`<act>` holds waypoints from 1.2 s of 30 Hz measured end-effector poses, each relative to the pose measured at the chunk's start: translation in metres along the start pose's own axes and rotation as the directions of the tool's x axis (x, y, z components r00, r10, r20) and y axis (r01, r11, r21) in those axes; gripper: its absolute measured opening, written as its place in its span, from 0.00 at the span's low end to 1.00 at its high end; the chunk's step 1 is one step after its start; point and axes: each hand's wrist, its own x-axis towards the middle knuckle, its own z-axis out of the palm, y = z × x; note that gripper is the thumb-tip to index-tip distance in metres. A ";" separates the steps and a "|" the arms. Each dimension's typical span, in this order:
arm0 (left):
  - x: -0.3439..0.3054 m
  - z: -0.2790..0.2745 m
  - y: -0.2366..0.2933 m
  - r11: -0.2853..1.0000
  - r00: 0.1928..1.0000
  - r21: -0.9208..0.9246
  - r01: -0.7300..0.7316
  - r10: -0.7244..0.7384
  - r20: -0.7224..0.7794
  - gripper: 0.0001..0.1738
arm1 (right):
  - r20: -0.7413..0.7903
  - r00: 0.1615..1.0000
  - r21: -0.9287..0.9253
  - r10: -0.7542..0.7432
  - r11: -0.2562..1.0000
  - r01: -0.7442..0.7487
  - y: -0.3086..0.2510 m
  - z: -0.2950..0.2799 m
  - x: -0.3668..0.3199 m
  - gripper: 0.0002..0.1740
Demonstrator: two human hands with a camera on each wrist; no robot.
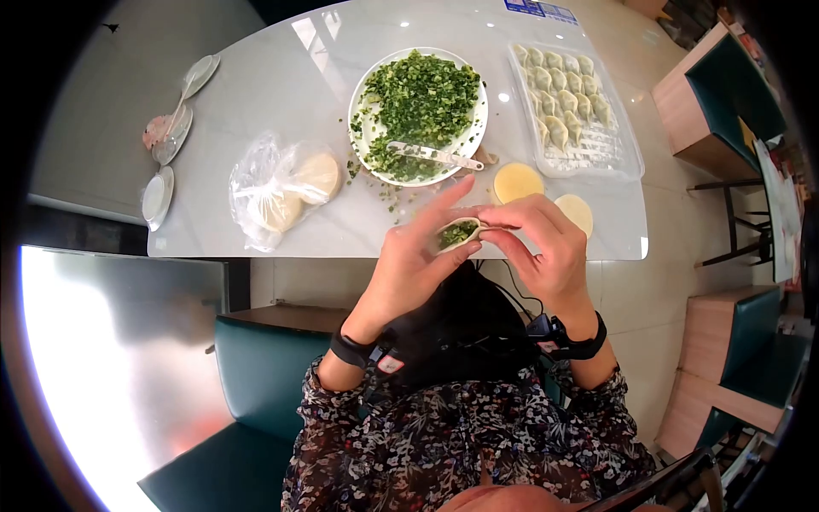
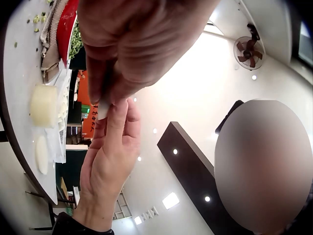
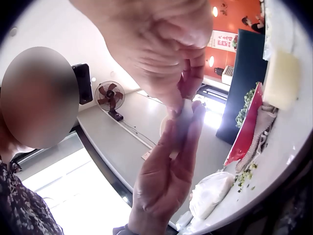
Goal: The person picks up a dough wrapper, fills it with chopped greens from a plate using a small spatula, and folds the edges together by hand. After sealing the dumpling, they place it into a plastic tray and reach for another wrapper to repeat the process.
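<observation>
A half-folded dumpling [image 1: 459, 234] with chopped green filling showing in its open mouth is held between both hands just past the table's near edge. My left hand [image 1: 408, 263] holds its left side, the thumb along the near side and the index finger raised. With thumb and index finger, my right hand [image 1: 554, 249] pinches the right end of the dough. In the right wrist view, the pale dough [image 3: 185, 115] shows between the fingers of both hands. Closest to the right hand are a stack of round wrappers [image 1: 518, 183] and a single wrapper [image 1: 574, 215].
A white plate [image 1: 481, 111] of chopped greens [image 1: 422, 94] stands mid-table, a flat metal spreader [image 1: 435, 155] across its near side. On the right lies a plastic tray [image 1: 589, 162] with rows of dumplings [image 1: 559, 81]. Bagged dough [image 1: 317, 177] sits left. Green bits dot the tabletop.
</observation>
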 end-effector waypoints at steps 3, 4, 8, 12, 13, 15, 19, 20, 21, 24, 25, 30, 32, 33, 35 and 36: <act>0.002 -0.002 -0.004 0.990 0.990 0.028 -0.140 0.139 0.030 0.44 | 0.051 0.999 0.042 -0.007 0.999 0.005 -0.004 -0.005 0.007 0.15; 0.003 -0.003 -0.003 0.990 0.990 0.025 -0.139 0.138 0.030 0.44 | 0.090 0.996 0.065 -0.026 0.998 0.020 -0.005 -0.006 0.008 0.16; 0.004 -0.004 0.011 0.973 0.986 0.176 -0.151 0.136 0.092 0.46 | 0.122 0.991 0.053 -0.062 0.997 0.056 -0.002 -0.009 0.008 0.14; 0.005 -0.002 0.015 0.974 0.992 0.202 -0.104 0.088 0.087 0.46 | 0.068 0.996 -0.041 -0.061 0.997 0.064 -0.003 -0.001 0.001 0.13; 0.005 -0.002 0.014 0.974 0.992 0.201 -0.104 0.089 0.085 0.46 | 0.019 0.998 -0.055 -0.052 0.997 0.053 -0.003 0.001 0.000 0.12; 0.006 -0.002 0.008 0.962 0.985 0.217 -0.167 0.155 0.071 0.46 | 0.035 0.999 -0.056 -0.042 0.997 0.044 -0.002 0.001 -0.002 0.13; 0.006 -0.002 0.003 0.972 0.989 0.182 -0.147 0.143 0.035 0.46 | 0.104 0.994 -0.006 0.016 1.000 -0.016 -0.006 -0.005 0.007 0.14; 0.006 -0.002 0.005 0.966 0.988 0.209 -0.154 0.148 0.048 0.47 | 0.105 0.994 -0.007 0.016 1.000 -0.015 -0.007 -0.006 0.009 0.14; 0.005 -0.003 0.007 0.958 0.987 0.235 -0.162 0.151 0.061 0.47 | 0.134 0.991 0.014 -0.012 1.000 0.010 -0.009 -0.006 0.010 0.15; 0.005 -0.003 0.013 0.952 0.986 0.259 -0.162 0.147 0.080 0.47 | 0.163 0.983 0.023 -0.082 0.997 0.079 -0.005 -0.008 0.011 0.14; 0.005 -0.003 0.016 0.952 0.986 0.259 -0.162 0.146 0.079 0.47 | 0.163 0.978 0.012 -0.126 0.992 0.126 -0.003 -0.008 0.010 0.14; 0.004 0.010 -0.008 0.948 0.998 -0.319 -0.018 0.034 0.046 0.35 | 0.027 1.000 -0.009 0.002 1.000 -0.002 -0.005 0.003 0.003 0.11; 0.003 0.012 -0.019 0.945 0.997 -0.326 -0.011 0.033 0.064 0.30 | -0.035 0.999 0.004 0.020 1.000 -0.020 -0.002 0.006 0.002 0.10; 0.003 0.013 -0.022 0.942 0.996 -0.334 -0.001 0.030 0.084 0.26 | -0.025 0.999 0.009 0.025 1.000 -0.025 -0.001 0.007 0.001 0.10; 0.002 0.013 -0.023 0.936 0.997 -0.353 0.005 0.022 0.074 0.24 | -0.015 0.999 0.013 0.031 0.999 -0.031 -0.002 0.006 0.002 0.11; 0.002 0.013 -0.023 0.928 0.998 -0.371 0.012 0.013 0.064 0.23 | -0.007 0.999 0.032 0.032 0.999 -0.032 -0.006 0.005 0.006 0.12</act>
